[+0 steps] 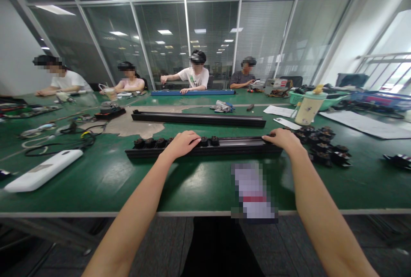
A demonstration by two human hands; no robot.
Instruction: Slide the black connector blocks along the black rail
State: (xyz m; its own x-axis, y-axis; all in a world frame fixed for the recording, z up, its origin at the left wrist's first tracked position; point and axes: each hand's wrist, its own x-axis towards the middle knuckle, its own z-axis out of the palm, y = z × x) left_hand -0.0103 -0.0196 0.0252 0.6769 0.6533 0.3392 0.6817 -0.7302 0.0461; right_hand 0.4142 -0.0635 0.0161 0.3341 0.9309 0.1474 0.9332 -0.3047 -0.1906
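Note:
A long black rail [237, 143] lies across the green table [105, 178] in front of me, with several small black parts [150, 142] seated along its left half. My left hand [182, 143] rests on the rail near its middle, fingers curled down over the seated parts; what it grips is hidden. My right hand [282, 138] lies on the rail's right end, fingers bent over its edge. A heap of loose black parts [324, 144] sits just right of that hand.
A second black rail [199, 118] lies farther back. A white flat device [43, 170] and cables [61, 140] are at left, a cream jug [308, 108] and papers [362, 123] at right. Several people sit along the far side with a blue rail [192, 93].

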